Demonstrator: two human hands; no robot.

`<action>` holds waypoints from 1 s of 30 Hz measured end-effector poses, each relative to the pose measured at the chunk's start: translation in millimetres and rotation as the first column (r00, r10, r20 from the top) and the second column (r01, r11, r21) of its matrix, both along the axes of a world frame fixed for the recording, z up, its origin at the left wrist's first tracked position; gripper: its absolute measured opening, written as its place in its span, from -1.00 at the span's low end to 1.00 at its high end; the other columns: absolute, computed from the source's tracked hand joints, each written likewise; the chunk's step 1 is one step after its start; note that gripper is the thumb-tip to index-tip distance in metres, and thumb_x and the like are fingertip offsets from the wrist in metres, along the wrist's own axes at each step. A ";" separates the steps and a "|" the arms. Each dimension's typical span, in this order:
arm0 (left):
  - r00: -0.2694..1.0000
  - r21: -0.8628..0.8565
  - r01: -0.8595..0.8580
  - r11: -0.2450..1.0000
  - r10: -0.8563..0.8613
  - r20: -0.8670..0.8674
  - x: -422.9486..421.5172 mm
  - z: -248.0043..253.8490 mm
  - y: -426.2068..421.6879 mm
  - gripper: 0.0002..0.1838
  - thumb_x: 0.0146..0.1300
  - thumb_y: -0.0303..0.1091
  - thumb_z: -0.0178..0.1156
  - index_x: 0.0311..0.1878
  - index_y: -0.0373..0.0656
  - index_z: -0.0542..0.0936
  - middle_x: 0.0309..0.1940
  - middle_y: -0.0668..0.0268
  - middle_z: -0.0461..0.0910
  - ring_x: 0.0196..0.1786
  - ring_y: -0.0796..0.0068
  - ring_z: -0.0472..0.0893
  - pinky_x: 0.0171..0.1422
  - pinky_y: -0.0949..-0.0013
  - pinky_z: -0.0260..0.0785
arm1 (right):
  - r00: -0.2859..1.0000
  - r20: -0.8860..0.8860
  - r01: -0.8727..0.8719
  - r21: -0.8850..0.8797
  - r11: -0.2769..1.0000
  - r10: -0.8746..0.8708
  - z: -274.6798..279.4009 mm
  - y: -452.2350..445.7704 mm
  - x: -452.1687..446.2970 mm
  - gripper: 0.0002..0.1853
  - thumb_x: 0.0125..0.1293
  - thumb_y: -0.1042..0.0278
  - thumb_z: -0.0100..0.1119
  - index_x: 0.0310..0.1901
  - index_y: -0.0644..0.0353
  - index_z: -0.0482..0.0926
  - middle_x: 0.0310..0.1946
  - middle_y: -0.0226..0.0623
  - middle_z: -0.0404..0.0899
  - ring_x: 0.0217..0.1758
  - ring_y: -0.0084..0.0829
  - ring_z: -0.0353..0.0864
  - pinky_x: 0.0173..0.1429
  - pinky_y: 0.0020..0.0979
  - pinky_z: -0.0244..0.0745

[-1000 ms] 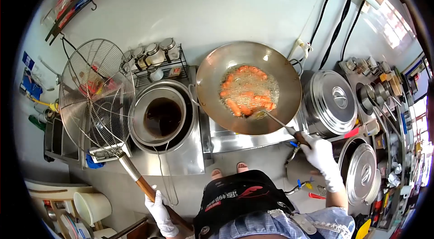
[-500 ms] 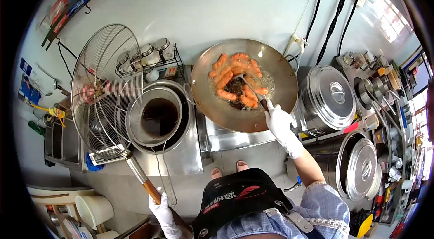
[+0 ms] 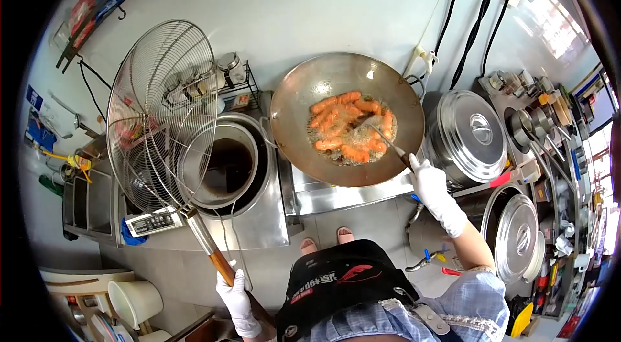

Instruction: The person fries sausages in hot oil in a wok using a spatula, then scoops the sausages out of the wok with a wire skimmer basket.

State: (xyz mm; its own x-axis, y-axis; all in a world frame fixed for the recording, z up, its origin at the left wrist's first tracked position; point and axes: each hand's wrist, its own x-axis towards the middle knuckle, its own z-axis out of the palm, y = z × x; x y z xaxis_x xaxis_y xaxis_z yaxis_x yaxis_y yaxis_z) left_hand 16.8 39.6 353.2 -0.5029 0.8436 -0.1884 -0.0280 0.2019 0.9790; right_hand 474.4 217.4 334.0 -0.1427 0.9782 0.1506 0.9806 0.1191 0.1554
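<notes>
My left hand (image 3: pixel 234 291), white-gloved, is closed round the wooden handle of a large wire strainer (image 3: pixel 158 119). The strainer is raised in front of the stockpot and jar rack, with nothing visible in its mesh. In my right hand (image 3: pixel 435 188), also gloved, is a long-handled metal cooking utensil (image 3: pixel 399 151), which slants into the wok (image 3: pixel 294 141). Foam and food hide its head, so I cannot tell its shape. Several orange-red elongated food pieces (image 3: pixel 333 123) lie in bubbling oil (image 3: pixel 361 138) at the wok's bottom.
Left of the wok stands a pot of dark liquid (image 3: pixel 229 167), behind it a jar rack (image 3: pixel 249 89). Lidded steel pots (image 3: pixel 475 135) stand at the right, beside a shelf crowded with utensils. A white bucket (image 3: pixel 134 303) is at lower left.
My right hand has moved right and slightly down, drawing the utensil through the oil. The food pieces have shifted rightwards and bunched differently. The strainer has moved slightly up and right.
</notes>
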 end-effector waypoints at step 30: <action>0.998 -0.034 0.008 0.999 -0.010 -0.060 -3.7 -2.0 12.1 -0.79 0.27 -0.58 0.15 -0.03 -0.31 0.49 -0.50 0.46 0.40 -0.57 0.72 0.31 -0.50 0.59 0.15 | 0.995 -0.100 -0.002 0.071 0.997 0.010 6.2 54.4 -19.2 -0.51 0.18 0.28 0.18 0.18 0.13 0.47 -0.38 -0.22 0.51 -0.49 -0.24 0.59 -0.43 -0.28 0.49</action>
State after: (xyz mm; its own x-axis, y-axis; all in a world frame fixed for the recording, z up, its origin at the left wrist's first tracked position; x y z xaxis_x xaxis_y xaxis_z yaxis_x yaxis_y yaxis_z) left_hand 13.2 51.7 351.2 -0.5064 0.8420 -0.1860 0.0330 0.2344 0.9716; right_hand 455.2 271.8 340.2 -0.1292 0.9637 0.2335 0.9910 0.1172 0.0643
